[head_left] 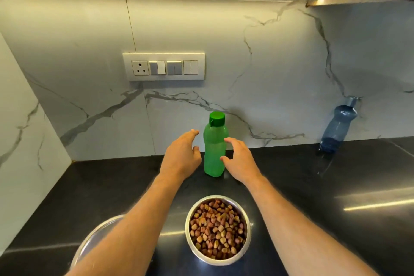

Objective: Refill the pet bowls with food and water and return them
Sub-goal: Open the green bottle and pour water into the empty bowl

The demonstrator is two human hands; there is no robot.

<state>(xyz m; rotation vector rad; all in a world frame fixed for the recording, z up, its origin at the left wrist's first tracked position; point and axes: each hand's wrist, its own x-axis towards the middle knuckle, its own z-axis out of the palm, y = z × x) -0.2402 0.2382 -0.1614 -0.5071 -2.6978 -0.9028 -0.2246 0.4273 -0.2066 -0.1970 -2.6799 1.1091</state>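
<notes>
Steel bowls [218, 229] two, bottles [214, 148] two, hands [182, 155] two, open

Head camera looks forward and down, close over the countertop [336, 177].

Upright green plastic bottle [214, 148] on black counter [313, 186], open left hand [182, 155] and right hand [240, 159] flanking it, kibble-filled steel bowl [217, 229] nearer.

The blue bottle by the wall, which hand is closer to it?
The right hand. It hovers beside the green bottle, with the blue bottle far off on its right. The left hand is on the green bottle's other side, farther away.
</notes>
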